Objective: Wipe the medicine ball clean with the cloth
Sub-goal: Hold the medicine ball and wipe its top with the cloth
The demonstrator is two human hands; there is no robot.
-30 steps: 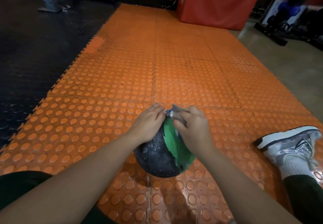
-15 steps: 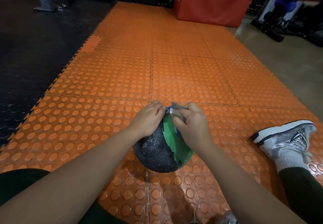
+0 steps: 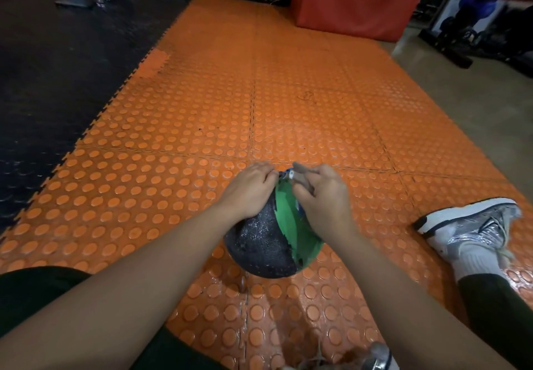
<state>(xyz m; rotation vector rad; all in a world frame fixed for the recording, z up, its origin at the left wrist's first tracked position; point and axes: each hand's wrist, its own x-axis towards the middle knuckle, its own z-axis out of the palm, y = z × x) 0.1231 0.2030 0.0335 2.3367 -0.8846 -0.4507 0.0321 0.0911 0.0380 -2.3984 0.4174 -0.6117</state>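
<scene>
seated on the orange floor mat [image 3: 288, 110], a person's left hand [image 3: 249, 189] steadies the medicine ball [image 3: 265, 242], fingers flat; the right hand [image 3: 320, 196] pinches a cloth [image 3: 300, 174] at its top, wiping seemingly unfinished.

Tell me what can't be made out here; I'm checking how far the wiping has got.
Head view only:
- Cloth: only a grey scrap shows; the right hand hides the rest.
- Medicine ball: its far side and top are covered by both hands, the left hand included; its underside faces the orange mat.
- Ball's cleanliness: too small to judge.
</scene>
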